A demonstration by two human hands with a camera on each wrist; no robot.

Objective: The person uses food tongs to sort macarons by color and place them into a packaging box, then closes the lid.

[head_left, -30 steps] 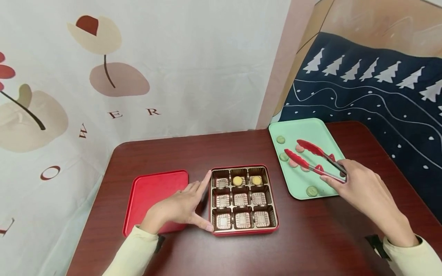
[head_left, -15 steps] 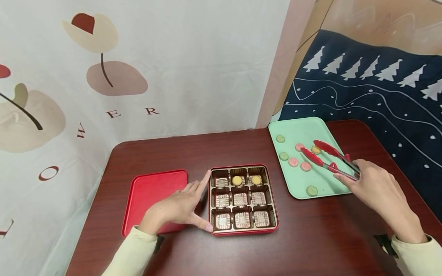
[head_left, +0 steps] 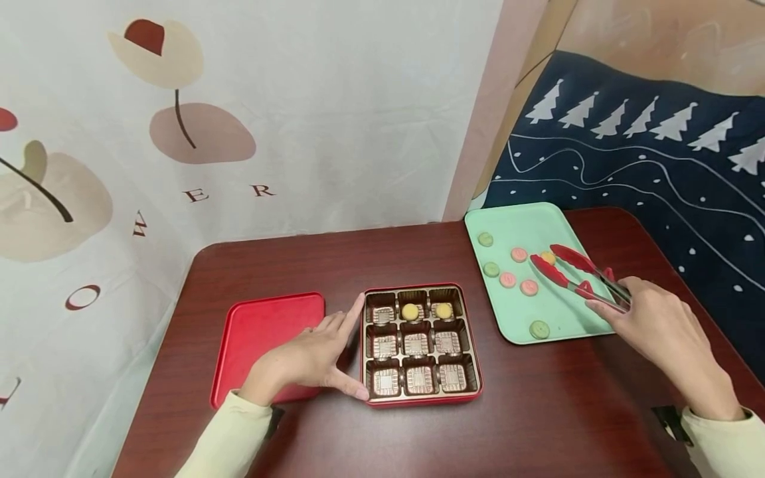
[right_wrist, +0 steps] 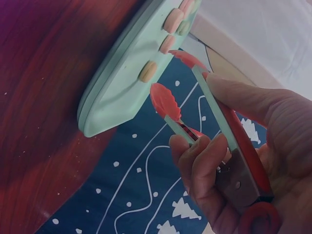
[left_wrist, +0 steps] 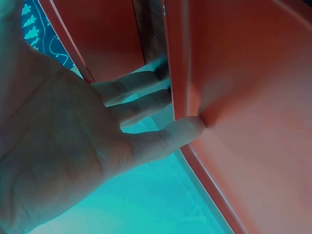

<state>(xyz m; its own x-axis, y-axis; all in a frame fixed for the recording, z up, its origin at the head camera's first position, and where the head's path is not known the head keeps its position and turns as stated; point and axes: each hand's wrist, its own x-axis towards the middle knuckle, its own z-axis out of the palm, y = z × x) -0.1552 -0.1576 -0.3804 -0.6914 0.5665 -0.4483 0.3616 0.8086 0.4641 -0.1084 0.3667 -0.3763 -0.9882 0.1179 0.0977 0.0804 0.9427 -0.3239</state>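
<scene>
My right hand [head_left: 672, 332] grips the tongs [right_wrist: 234, 146], whose red tips are spread apart over the mint-green tray [head_left: 574, 318]. A yellow macaron [head_left: 547, 257] lies by the gap between those tips, not pinched. Pink macarons [head_left: 528, 287] and green macarons [head_left: 540, 330] are scattered around it. With fingers extended, my left hand [head_left: 307, 358] touches the left side of the red box [head_left: 421, 403], its index finger near the far corner and its thumb at the near corner. Two yellow macarons [head_left: 443, 311] sit in the middle and right compartments of the box's back row.
A red lid [head_left: 269, 325] lies on the brown table [head_left: 454, 438], partly under my left hand and wrist in the head view. White printed cloth [head_left: 358, 133] hangs behind the table, and dark blue cloth with trees [head_left: 657, 166] hangs behind the tray.
My right hand has moved the tongs to the right over the tray, from the pink macarons to the yellow one, their tips still spread. The left hand and box stay put.
</scene>
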